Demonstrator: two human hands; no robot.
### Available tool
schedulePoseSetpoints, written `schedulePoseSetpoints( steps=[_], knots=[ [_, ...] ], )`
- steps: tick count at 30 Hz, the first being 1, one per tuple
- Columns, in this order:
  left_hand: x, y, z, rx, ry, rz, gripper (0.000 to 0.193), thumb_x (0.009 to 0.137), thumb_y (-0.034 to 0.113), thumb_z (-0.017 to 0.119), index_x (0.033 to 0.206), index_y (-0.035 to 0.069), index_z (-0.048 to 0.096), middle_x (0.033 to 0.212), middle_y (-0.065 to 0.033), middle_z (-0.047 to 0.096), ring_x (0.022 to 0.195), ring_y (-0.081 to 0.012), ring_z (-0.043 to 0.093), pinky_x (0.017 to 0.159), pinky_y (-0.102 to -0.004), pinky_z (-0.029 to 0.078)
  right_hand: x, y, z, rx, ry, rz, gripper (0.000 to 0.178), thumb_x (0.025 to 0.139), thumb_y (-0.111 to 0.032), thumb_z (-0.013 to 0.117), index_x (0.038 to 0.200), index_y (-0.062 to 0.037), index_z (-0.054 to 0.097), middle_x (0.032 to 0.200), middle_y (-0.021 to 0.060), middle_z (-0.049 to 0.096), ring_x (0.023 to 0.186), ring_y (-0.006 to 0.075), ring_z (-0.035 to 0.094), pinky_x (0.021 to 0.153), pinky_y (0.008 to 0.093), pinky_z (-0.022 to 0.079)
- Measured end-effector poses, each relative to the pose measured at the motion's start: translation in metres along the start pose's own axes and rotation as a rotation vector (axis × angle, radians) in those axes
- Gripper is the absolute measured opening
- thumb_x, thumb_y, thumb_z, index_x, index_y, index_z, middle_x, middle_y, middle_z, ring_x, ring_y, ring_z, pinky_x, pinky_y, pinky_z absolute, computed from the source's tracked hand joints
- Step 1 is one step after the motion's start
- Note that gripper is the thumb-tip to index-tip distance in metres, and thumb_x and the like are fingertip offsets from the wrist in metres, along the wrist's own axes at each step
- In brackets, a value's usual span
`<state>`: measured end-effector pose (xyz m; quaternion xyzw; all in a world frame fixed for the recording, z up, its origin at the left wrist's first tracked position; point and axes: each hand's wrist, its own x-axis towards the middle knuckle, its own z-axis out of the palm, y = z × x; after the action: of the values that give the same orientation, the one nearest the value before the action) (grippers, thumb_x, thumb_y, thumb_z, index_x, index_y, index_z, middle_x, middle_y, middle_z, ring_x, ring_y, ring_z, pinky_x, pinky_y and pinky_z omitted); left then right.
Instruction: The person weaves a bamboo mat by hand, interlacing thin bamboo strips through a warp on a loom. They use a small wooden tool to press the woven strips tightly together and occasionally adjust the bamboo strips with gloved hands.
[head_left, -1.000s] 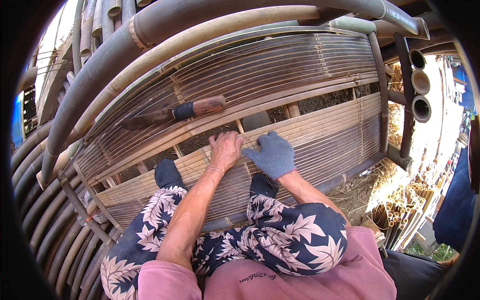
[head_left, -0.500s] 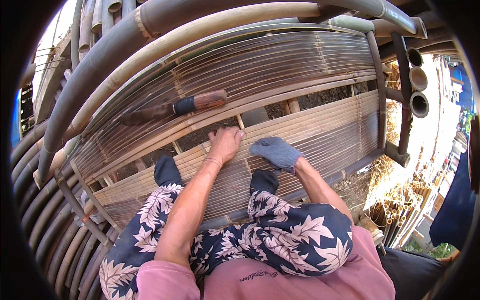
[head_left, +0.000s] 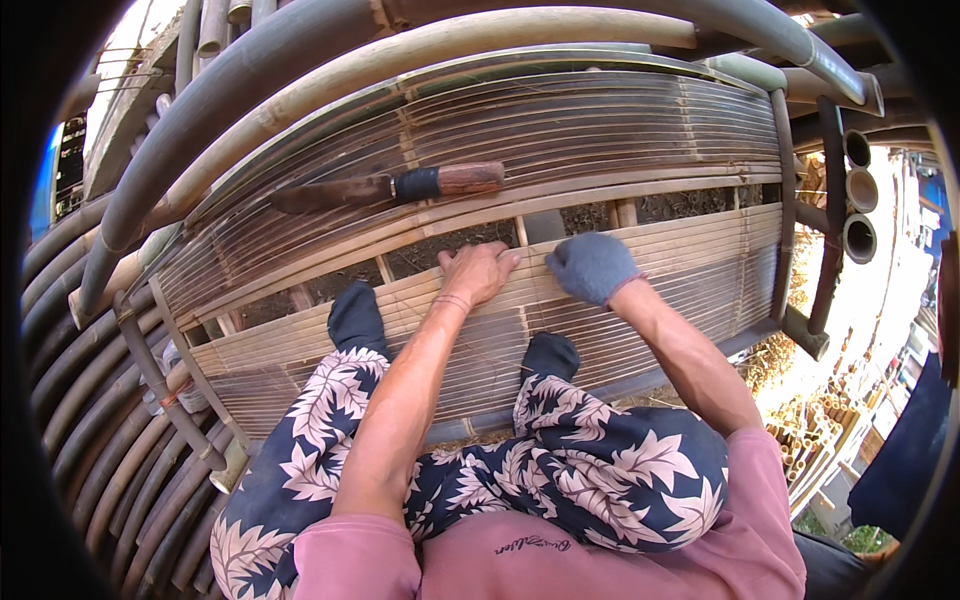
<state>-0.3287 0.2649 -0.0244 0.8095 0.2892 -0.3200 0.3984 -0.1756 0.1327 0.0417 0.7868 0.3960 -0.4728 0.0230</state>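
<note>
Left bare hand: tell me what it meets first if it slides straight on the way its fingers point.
Likely the open gap between the slat panels, just past the left bare hand; farther on lies the wooden-handled knife. Depth is hard to judge.

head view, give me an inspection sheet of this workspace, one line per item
surface: slatted bamboo panel in a pole frame, with a gap row across its middle
job's things: upper edge of the near slat section, where both hands rest
clutter: knife with wooden handle lying on the far slats, apart from the hands
hands: left hand bare, fingers on the slat edge; right hand in a grey glove, pressed on the slats beside it
cables: nothing seen
surroundings: stacked bamboo poles at left, cut pole ends at right, dark socks planted on the panel
</note>
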Motion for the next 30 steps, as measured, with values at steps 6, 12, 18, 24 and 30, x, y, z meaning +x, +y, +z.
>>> schedulePoseSetpoints(
  steps=[6,12,18,24,30],
  knots=[
    [-0.001,-0.005,0.001,-0.058,0.027,0.033,0.035,0.097,0.042,0.054,0.113,0.017,0.073,0.113,-0.0141,0.072,0.110,-0.0370,0.063,0.102,-0.0611,0.027,-0.001,0.011,0.075,0.271,0.201,-0.044,0.037,0.093,-0.034,0.051,0.086,-0.0048,0.072,0.089,0.0209,0.071,0.084,0.0421,0.068,0.079,0.0511,0.054],
    [-0.002,-0.006,0.015,-0.100,0.175,0.070,0.032,0.094,0.039,0.061,0.110,0.014,0.074,0.114,-0.0105,0.072,0.114,-0.0335,0.058,0.101,-0.0575,0.027,0.008,-0.022,0.086,0.276,0.272,-0.264,0.029,0.089,-0.028,0.053,0.080,-0.0039,0.068,0.083,0.0208,0.069,0.075,0.0421,0.067,0.069,0.0525,0.053],
    [0.000,-0.007,0.015,-0.065,0.159,0.056,0.033,0.092,0.040,0.063,0.111,0.015,0.074,0.114,-0.0100,0.072,0.116,-0.0339,0.058,0.102,-0.0574,0.028,-0.009,0.019,0.056,0.631,0.030,0.172,0.041,0.095,-0.035,0.051,0.083,0.0007,0.066,0.084,0.0275,0.065,0.080,0.0464,0.064,0.070,0.0518,0.051],
    [-0.004,-0.010,0.002,-0.283,0.194,0.084,0.029,0.091,0.032,0.064,0.112,0.014,0.072,0.115,-0.0152,0.071,0.116,-0.0358,0.059,0.100,-0.0543,0.035,-0.016,0.031,0.083,0.677,0.200,-0.183,0.041,0.095,-0.036,0.051,0.086,0.0017,0.066,0.087,0.0272,0.066,0.086,0.0482,0.062,0.074,0.0519,0.048],
    [-0.074,-0.064,-0.025,0.284,0.469,0.506,0.024,0.084,0.004,0.060,0.105,0.010,0.069,0.104,-0.0093,0.061,0.104,-0.0295,0.056,0.091,-0.0420,0.046,-0.010,0.047,0.086,0.383,0.294,-0.255,0.043,0.096,-0.037,0.048,0.093,0.0016,0.067,0.093,0.0274,0.066,0.090,0.0476,0.062,0.078,0.0500,0.049]
  ],
)
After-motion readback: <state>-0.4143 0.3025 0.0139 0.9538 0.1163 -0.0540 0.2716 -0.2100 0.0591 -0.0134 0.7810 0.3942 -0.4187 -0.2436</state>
